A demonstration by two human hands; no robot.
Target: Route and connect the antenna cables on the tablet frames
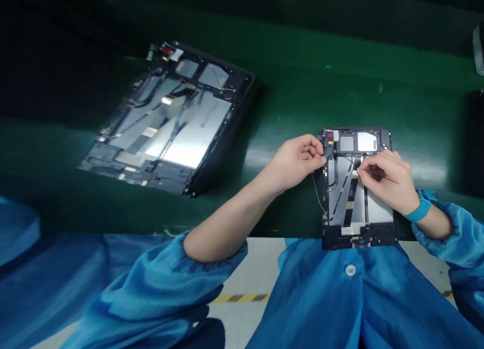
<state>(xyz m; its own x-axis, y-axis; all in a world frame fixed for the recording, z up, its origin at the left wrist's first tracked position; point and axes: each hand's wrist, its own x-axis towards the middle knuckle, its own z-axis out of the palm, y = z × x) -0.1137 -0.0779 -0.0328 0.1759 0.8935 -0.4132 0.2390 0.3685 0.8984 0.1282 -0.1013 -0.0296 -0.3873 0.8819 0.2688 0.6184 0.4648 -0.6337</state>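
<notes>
An open tablet lies in front of me, its inner side up, showing a silver panel, black flat ribbon strips and a black frame. My left hand is closed in a pinch at its upper left edge, at a thin cable. From under that hand a thin pale stretch of cable droops outside the left edge and back to the frame. Over the panel, my right hand pinches a thin black cable, its tail sticking out to the right across the hand. Fingertips hide where the cable is gripped.
A second open tablet, blurred, sits at the left on the green table, tilted. Dark objects stand at the right edge. The near tablet's lower end overhangs the table's front edge. A blue sleeve shows at far left.
</notes>
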